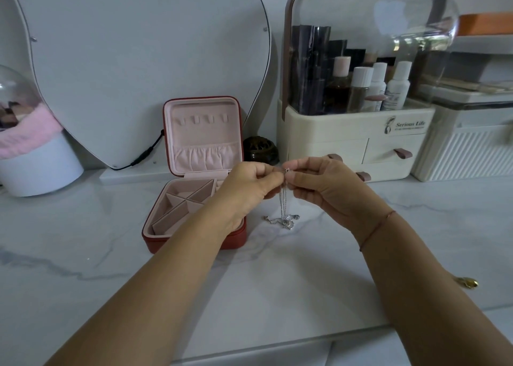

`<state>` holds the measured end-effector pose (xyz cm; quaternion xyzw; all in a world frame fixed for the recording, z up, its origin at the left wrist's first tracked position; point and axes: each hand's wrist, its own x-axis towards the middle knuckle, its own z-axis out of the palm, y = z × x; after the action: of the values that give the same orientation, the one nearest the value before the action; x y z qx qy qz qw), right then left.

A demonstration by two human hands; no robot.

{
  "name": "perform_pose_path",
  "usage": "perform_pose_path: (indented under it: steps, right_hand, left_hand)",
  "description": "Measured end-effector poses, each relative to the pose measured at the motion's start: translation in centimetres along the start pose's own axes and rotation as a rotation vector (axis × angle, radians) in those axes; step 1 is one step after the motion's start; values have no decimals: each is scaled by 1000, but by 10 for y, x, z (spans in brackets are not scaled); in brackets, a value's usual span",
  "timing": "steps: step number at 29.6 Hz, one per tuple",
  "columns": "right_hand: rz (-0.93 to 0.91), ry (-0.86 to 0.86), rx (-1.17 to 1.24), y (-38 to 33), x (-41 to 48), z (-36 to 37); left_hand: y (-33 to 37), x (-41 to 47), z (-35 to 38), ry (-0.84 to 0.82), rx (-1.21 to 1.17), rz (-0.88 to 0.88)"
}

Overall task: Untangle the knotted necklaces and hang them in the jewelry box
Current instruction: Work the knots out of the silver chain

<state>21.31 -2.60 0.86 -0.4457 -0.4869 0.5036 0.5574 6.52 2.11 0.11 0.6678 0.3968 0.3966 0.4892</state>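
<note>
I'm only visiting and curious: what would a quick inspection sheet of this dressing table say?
Surface: white veined marble counter.
Job's things: necklaces dangle tangled, lower ends on the counter; jewelry box open, hooks empty.
Clutter: dark jar right of the box lid; gold object at the right edge.
Grippers: left hand and right hand both pinch the necklaces' top.
Cables: black cable below the mirror.
Surroundings: organizer with bottles, ribbed box.

We see a home vanity corner, white marble bench (pixel 277 282), big curved mirror (pixel 144 60) against the wall, makeup organizer (pixel 347 128) with a clear lid, capped bottles (pixel 397 85) inside it, open pink-lined jewelry box (pixel 202 138)
</note>
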Motion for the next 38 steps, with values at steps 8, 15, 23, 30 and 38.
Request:
perform_pose_path:
  steps: [8, 15, 23, 30, 38]
  right_hand:
    - [-6, 18, -97, 1, 2, -2]
    - [-89, 136, -280, 2, 4, -1]
    - [28, 61, 428, -6, 4, -7]
    - [100, 36, 618, -10, 2, -9]
    - [79, 387, 373, -4, 10, -15]
  left_hand:
    - [0, -1, 1, 29, 84, 98]
    - [13, 1, -2, -44, -334, -117]
    - [14, 4, -20, -89, -583, -182]
    - [15, 4, -24, -118, -825, -188]
    - [17, 7, -45, 8, -1062, -142]
